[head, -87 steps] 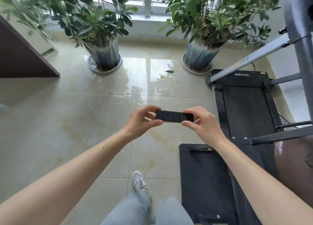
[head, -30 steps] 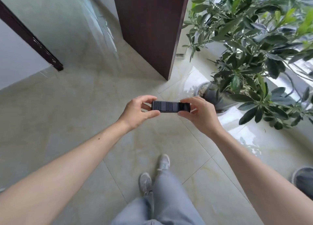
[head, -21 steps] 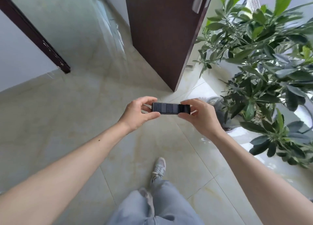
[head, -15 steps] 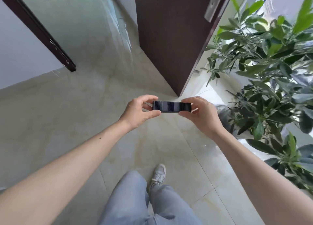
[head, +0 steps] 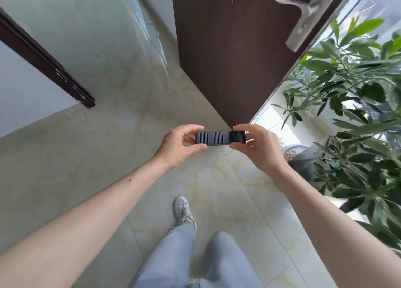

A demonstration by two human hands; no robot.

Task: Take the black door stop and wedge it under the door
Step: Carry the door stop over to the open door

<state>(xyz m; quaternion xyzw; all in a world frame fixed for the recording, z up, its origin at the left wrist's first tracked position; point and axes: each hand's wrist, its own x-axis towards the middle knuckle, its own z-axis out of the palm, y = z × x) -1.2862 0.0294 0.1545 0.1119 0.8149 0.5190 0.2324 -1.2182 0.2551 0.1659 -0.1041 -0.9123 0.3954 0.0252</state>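
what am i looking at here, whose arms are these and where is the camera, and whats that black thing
There is no machine here. The camera is worn on a person's head and looks forward and down, so the two bare arms reaching in from the bottom are that person's own. Below them you see their jeans and a grey shoe on the pale tiled floor.

The left hand and right hand each pinch one end of a black door stop, a ribbed rubber wedge, held level in the air.

Straight ahead stands a dark brown door, open, with a silver handle. Leafy potted plants stand on the right. The stop is not yet under the door.
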